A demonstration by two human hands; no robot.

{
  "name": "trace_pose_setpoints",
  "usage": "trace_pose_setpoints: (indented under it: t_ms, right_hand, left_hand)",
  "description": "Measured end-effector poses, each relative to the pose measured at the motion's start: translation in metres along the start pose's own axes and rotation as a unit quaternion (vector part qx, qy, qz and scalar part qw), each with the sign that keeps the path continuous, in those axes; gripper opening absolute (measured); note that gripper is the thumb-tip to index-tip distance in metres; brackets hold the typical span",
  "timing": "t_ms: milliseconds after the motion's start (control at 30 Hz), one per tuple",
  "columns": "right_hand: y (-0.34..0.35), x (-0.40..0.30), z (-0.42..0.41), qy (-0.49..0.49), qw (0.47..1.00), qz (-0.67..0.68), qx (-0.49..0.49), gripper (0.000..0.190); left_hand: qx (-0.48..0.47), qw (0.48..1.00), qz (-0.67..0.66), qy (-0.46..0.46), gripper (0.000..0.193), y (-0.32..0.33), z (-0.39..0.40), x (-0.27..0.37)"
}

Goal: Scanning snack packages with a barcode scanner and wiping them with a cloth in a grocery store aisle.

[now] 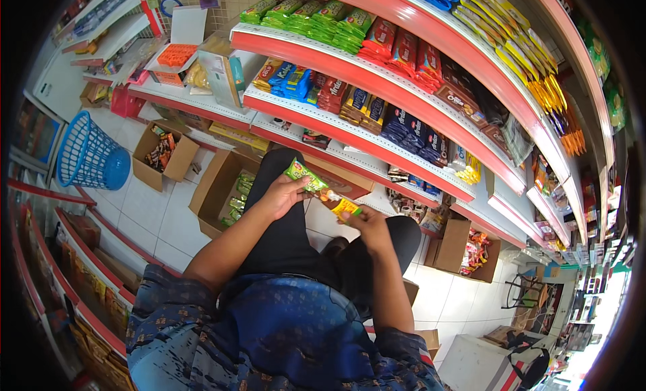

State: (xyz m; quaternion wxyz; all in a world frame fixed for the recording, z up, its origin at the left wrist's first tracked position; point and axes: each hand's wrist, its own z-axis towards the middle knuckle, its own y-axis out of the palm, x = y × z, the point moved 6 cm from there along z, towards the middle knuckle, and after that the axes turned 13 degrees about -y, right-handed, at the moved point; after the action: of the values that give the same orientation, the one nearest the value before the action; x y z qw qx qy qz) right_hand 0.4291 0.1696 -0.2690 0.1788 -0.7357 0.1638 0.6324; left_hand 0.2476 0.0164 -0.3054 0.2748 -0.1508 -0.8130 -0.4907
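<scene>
A green, brown and yellow snack packet (323,189) stretches between my two hands, above my knees. My left hand (283,196) pinches its upper green end between thumb and fingers. At the lower yellow end, my right hand (367,224) grips the wrapper's edge. Left of my leg, an open cardboard box (208,196) holds several green packets (239,199). Similar green packets (348,30) lie in stacks on a shelf in front of me.
Red-edged shelves (348,143) carry stacked wafers and biscuits. Cardboard boxes of wrapped sweets stand on the tiled floor, one to the left (166,156), one to the right (467,252). A blue plastic basket (93,151) is farther left. More shelving (75,260) runs behind my left side.
</scene>
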Motion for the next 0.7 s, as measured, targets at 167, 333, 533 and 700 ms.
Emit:
trace_pose_setpoints:
  t_ms: [167, 333, 533, 700]
  right_hand:
    - [-0.055, -0.021, -0.011, -0.018, 0.998, 0.04, 0.047, 0.021]
    - [-0.072, 0.007, -0.029, 0.039, 0.993, 0.086, 0.071, 0.017]
    - [-0.156, 0.029, -0.024, -0.094, 0.95, -0.219, 0.204, 0.023]
    - [-0.205, 0.046, -0.03, -0.104, 0.818, -0.52, 0.22, 0.032]
  left_hand:
    - [-0.006, 0.998, 0.063, -0.019, 0.031, 0.013, -0.016, -0.006]
    - [-0.069, 0.925, 0.359, -0.101, 0.037, 0.05, -0.033, -0.024]
    - [-0.045, 0.941, 0.333, 0.046, 0.037, 0.034, -0.051, 0.026]
    - [0.135, 0.961, 0.18, 0.163, 0.037, 0.008, -0.084, 0.147]
